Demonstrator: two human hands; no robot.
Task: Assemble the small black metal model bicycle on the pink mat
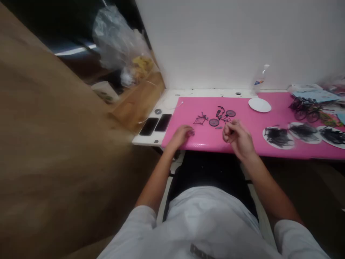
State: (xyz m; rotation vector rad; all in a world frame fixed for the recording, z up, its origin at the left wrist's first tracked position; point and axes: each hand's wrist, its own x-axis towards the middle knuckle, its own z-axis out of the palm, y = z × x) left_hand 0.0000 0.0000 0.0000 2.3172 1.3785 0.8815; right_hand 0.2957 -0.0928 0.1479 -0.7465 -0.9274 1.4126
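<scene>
My left hand (182, 137) rests low over the left part of the pink mat (205, 142). Its fingers are closed around a small dark bit that is too blurred to name. My right hand (239, 139) is raised at the mat's near edge with its fingers curled together; whatever is in them is hidden. Between and beyond the hands lie black miniature bicycle parts: a bicycle frame (199, 120), one wheel (214, 122) and another wheel (230, 113). A small saddle-like piece (218, 127) and several thin parts lie around them.
Two dark phones (162, 123) lie at the table's left end. A white plate (259, 105) and a clear bottle (260, 80) stand behind right. Plates of black parts (279, 137) line the right side, near a pile of black miniature bicycles (306, 108). A white wall (229, 43) rises behind.
</scene>
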